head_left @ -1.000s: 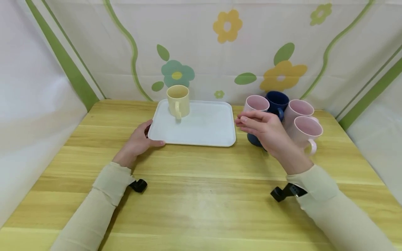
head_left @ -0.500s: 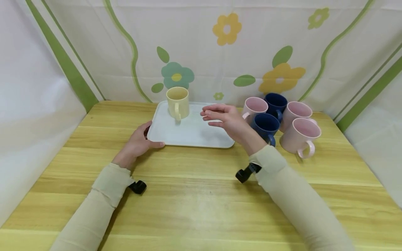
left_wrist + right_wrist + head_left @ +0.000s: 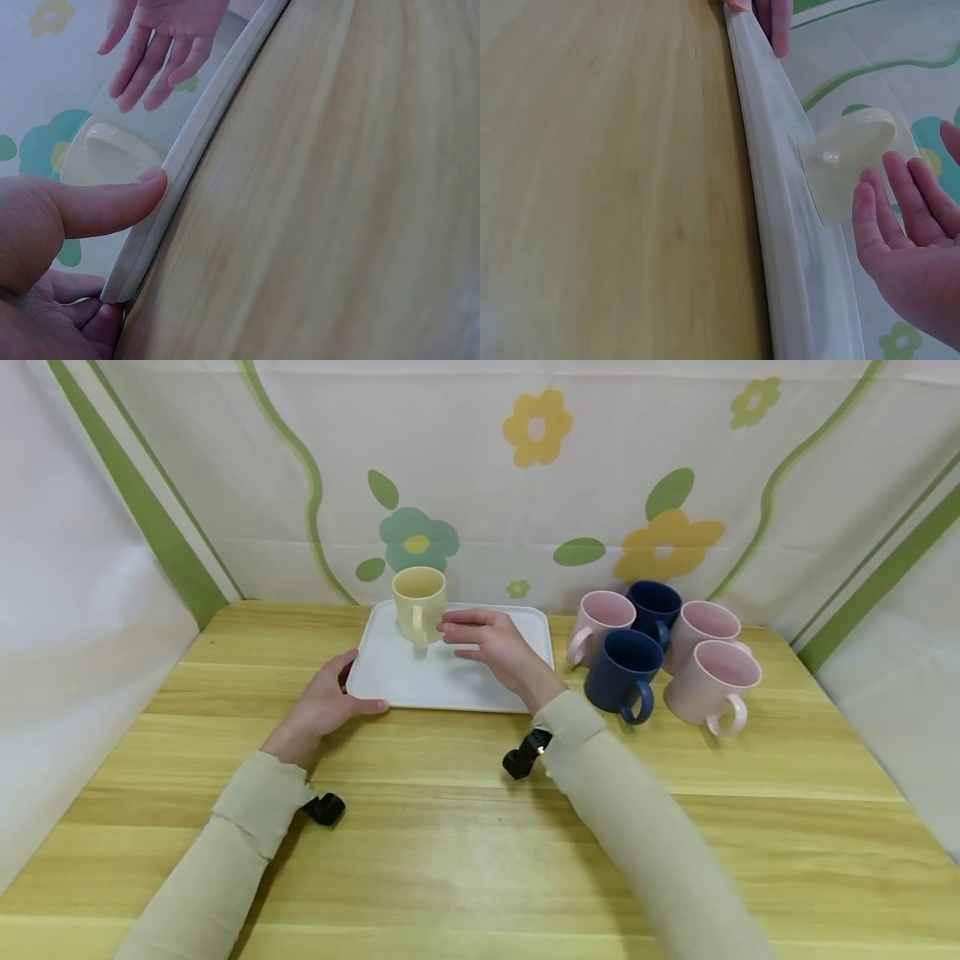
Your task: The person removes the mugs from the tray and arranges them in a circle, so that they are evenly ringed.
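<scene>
A pale yellow mug (image 3: 431, 610) stands upright on the back left part of a white rectangular tray (image 3: 427, 683), its handle facing the front. My left hand (image 3: 321, 703) grips the tray's front left corner. In the left wrist view its thumb (image 3: 112, 206) lies against the tray's front edge, and the fingers bend round the corner. Over the tray, my right hand (image 3: 491, 647) has its fingertips right beside the mug's right side. The right wrist view shows those fingers (image 3: 911, 202) spread and loosely extended, overlapping the mug (image 3: 840, 161), with nothing held.
To the tray's right, several mugs stand close together: pink ones (image 3: 693, 689) and two blue ones, the front one (image 3: 615, 681) nearest the tray. A flower-patterned cloth (image 3: 480, 485) hangs behind the wooden table (image 3: 450, 843). Both wrists carry small black cameras.
My right hand has moved left from beside the mugs, across the tray, to the yellow mug. The left hand has kept its grip on the tray corner.
</scene>
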Demonstrator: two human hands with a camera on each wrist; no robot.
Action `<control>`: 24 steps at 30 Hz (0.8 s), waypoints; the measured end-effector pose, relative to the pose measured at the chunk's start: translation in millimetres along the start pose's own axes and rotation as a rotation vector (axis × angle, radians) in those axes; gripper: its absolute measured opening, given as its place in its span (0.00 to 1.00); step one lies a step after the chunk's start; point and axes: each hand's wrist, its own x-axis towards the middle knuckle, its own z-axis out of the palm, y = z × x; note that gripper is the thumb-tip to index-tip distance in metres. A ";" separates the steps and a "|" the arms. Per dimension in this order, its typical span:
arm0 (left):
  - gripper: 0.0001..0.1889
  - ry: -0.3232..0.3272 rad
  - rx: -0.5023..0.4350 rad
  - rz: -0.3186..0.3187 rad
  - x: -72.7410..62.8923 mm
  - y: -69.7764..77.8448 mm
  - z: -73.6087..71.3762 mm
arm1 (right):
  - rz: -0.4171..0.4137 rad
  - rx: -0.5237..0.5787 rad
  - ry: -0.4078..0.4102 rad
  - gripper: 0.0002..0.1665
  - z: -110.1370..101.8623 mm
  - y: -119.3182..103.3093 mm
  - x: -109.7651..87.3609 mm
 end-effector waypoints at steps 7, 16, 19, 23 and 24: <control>0.54 0.003 0.004 0.045 0.0 -1.0 -0.8 | 0.005 -0.017 0.006 0.26 20.5 2.4 11.6; 0.54 0.001 0.003 0.026 0.0 1.0 0.2 | 0.038 -0.027 -0.084 0.28 32.4 5.0 15.6; 0.55 -0.001 0.008 0.016 0.0 0.9 -0.6 | 0.040 -0.030 -0.092 0.29 33.8 4.6 15.3; 0.55 -0.009 -0.008 0.013 -0.1 0.6 -1.7 | 0.041 -0.023 -0.064 0.28 33.4 5.1 15.5; 0.55 -0.010 -0.011 0.014 0.0 0.4 -2.0 | 0.042 -0.024 -0.052 0.27 32.7 5.4 15.7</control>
